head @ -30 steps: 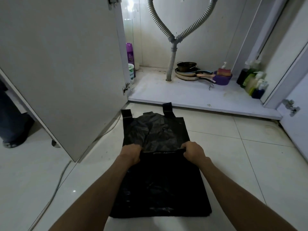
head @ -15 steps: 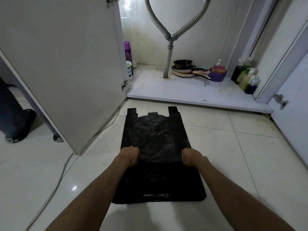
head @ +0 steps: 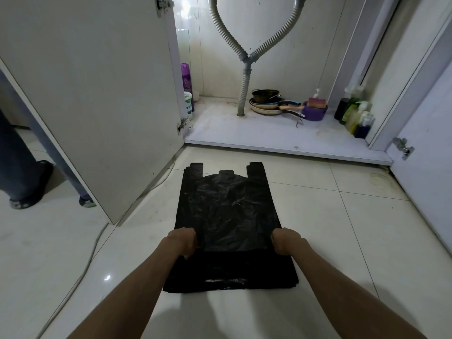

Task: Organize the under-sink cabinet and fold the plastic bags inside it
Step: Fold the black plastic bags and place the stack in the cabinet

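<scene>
A black plastic bag (head: 227,211) lies flat on the tiled floor in front of the open under-sink cabinet (head: 281,133), its two handles pointing toward the cabinet. A second black layer (head: 230,272) lies beneath it and sticks out toward me. My left hand (head: 184,241) grips the upper bag's near left edge with curled fingers. My right hand (head: 285,241) grips its near right edge the same way. Both hands sit low on the floor, about a bag's width apart.
The left cabinet door (head: 93,94) stands open beside the bag; the right door (head: 425,167) is open too. Inside are grey drain hoses (head: 245,77), stacked pans (head: 269,104), a purple bowl (head: 314,113), bottles (head: 354,113), a purple spray can (head: 187,77). Someone's feet (head: 27,192) stand at left. A cable (head: 93,243) crosses the floor.
Both hands have drawn the upper bag toward me and apart, so it now lies smoothed flat with its handles spread. The camera has also pulled back a little.
</scene>
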### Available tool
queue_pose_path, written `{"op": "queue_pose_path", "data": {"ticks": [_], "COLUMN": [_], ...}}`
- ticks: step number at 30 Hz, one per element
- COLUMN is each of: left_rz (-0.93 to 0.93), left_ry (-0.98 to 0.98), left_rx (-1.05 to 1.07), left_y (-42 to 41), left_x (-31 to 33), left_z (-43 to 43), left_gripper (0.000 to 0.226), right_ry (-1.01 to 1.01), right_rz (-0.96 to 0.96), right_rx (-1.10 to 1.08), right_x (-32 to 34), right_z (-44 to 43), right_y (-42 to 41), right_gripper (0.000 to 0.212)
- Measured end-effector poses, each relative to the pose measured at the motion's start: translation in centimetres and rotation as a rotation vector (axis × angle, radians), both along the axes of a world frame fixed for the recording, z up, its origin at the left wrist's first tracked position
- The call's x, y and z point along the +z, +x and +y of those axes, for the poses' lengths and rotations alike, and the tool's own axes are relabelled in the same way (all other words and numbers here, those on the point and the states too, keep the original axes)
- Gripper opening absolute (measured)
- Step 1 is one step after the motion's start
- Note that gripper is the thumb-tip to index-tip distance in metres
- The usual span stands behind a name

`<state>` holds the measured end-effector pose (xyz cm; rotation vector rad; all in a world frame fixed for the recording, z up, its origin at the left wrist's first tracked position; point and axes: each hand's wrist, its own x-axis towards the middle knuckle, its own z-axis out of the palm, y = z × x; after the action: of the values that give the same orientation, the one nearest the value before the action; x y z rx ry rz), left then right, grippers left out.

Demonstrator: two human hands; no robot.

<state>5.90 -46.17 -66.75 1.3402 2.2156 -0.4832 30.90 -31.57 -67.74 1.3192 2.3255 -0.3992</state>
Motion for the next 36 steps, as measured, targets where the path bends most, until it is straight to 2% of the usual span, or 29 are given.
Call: {"op": "queue_pose_path", "data": {"ticks": [3,5,9,11,12,15,20,25,28,32,35,36], "left_rz": [-0.064,-0.059,-0.046,-0.03,-0.025,0.036,0.092,0.177,0.189,0.186,0.184,0.184], "left_ry": [-0.17,-0.275,-0.328,-0.296,-0.261,-0.213,-0.308,-0.202,-0.155,-0.121,-0.122,-0.13], "left_rx": [-0.006,-0.025,-0.053,-0.035,-0.005,-0.1,-0.133,-0.191,-0.207,-0.204,-0.194,-0.2], "left_y": [0.1,0.0,0.0,-0.1,-0.1,0.1,2.1,2.6,2.4,1.9,1.9,2.0], "left_x": [-0.5,-1.1,-1.3,-1.3,-1.3,-1.0,0.2,0.7,0.7,0.0,0.1,0.3], "left_z": [-0.2,-0.6,-1.3,-1.7,-1.9,-2.7,-3.3,-3.5,-3.3,-3.3,-3.3,-3.3], "left_gripper": [0.008,0.017,0.009,0.007,0.012,0.03,0.031,0.045,0.047,0.049,0.049,0.048], "right_ry": [-0.015,-0.035,-0.089,-0.108,-0.11,-0.111,-0.118,-0.139,-0.144,-0.147,-0.12,-0.121], "right_rz": [-0.024,-0.037,-0.09,-0.124,-0.137,-0.164,-0.185,-0.239,-0.254,-0.218,-0.226,-0.226], "right_rx": [0.02,0.024,0.024,0.022,0.024,0.039,0.041,0.066,0.081,0.043,0.029,0.02], "right_x": [-0.1,0.0,0.4,0.7,0.8,1.1,1.6,2.0,2.3,2.1,2.2,2.4], "right_z": [-0.6,-0.9,-1.4,-1.7,-1.9,-2.3,-2.7,-3.0,-3.3,-3.1,-3.2,-3.2], "right_y": [0.2,0.3,0.4,0.4,0.3,0.3,0.2,0.4,0.4,0.4,0.5,0.4], "right_gripper": [0.034,0.034,0.034,0.035,0.035,0.037,0.037,0.032,0.02,0.029,0.011,0.011]}}
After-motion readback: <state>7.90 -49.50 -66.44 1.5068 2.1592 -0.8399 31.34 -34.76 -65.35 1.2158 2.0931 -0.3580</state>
